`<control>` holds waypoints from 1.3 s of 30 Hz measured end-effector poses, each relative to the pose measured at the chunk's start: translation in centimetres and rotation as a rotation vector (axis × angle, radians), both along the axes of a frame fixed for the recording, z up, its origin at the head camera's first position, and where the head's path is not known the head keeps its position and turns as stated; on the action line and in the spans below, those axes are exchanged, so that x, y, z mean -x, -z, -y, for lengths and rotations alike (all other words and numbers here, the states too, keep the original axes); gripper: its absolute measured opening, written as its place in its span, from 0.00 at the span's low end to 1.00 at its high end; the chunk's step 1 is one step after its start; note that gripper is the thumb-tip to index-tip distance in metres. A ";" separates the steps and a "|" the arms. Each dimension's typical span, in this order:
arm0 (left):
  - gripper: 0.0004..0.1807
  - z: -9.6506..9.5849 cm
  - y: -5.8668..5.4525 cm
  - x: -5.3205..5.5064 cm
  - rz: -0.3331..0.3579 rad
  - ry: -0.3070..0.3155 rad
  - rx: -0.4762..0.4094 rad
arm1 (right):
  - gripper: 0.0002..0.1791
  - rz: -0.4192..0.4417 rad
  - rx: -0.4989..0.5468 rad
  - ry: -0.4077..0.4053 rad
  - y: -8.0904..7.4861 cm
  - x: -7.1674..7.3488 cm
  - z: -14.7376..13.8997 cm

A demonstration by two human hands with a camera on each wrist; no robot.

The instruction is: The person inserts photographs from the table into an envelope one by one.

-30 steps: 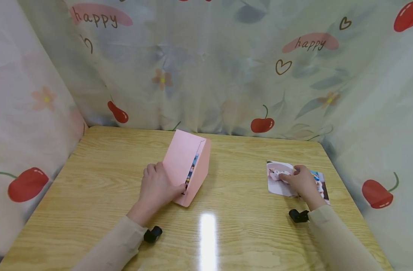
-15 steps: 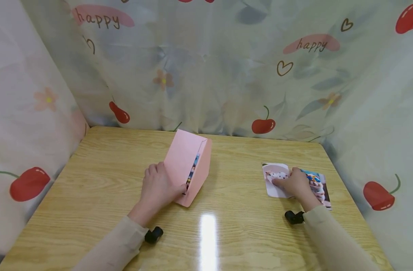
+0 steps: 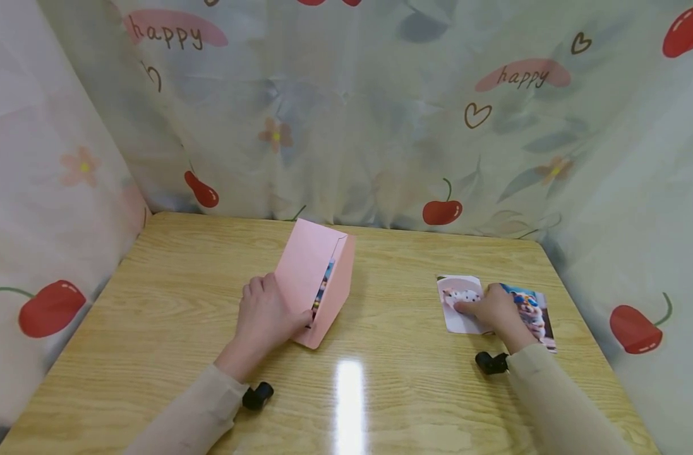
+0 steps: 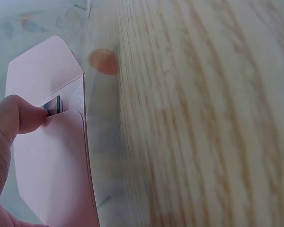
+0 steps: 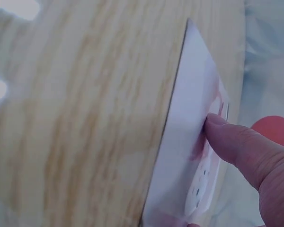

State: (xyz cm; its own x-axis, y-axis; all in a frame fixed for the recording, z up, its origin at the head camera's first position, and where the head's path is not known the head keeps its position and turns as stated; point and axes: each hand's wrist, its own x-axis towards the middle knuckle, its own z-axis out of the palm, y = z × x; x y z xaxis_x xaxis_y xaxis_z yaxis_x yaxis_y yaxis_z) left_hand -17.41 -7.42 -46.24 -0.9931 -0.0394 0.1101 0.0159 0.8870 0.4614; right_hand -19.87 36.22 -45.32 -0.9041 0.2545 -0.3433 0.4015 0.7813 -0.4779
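- The wooden table [image 3: 170, 297] carries everything; a cherry-printed curtain [image 3: 380, 114] hangs round its back and sides.
- A pink envelope [image 3: 318, 284] stands propped near the middle of the table, its flap lifted and its mouth open. Colourful edges show inside, so I judge that some pictures are already in it.
- The left hand [image 3: 263, 319] grips the envelope at its near edge, and the left wrist view shows the thumb [image 4: 19, 116] hooked into the opening beside a card edge, keeping the mouth spread.
- Two photo cards lie flat on the right side of the table, well apart from the envelope. The top photo [image 3: 458, 302] is pale with a small animal on it and overlaps a second photo [image 3: 530, 313] with brighter colours.
- The right hand [image 3: 494, 309] rests on the top photo with fingers fairly straight; the right wrist view shows one fingertip [image 5: 217, 124] pressing down on the picture. It looks like a slide, not a pinch.
- By my reading the work is partly done: these two photos are not yet in the envelope, and the top one is not yet lifted off the table.
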 end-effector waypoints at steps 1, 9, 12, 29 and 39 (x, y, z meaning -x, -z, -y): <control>0.54 0.0 0.0 0.0 0.001 0.000 -0.002 | 0.59 0.003 0.000 -0.001 0.0 0.1 0.0; 0.53 0.1 -0.1 -0.2 -0.001 0.001 -0.012 | 0.60 0.012 0.016 0.018 0.0 0.0 0.2; 0.53 0.0 -0.1 -0.1 -0.005 0.003 -0.007 | 0.53 -0.033 0.033 0.015 0.1 -0.1 0.2; 0.53 -0.4 -0.2 -0.2 0.007 0.006 -0.006 | 0.33 -0.100 0.472 0.046 -2.6 0.6 2.4; 0.53 -0.5 0.1 -0.2 -0.025 0.011 0.009 | 0.26 -0.239 0.667 0.015 -4.7 0.3 5.3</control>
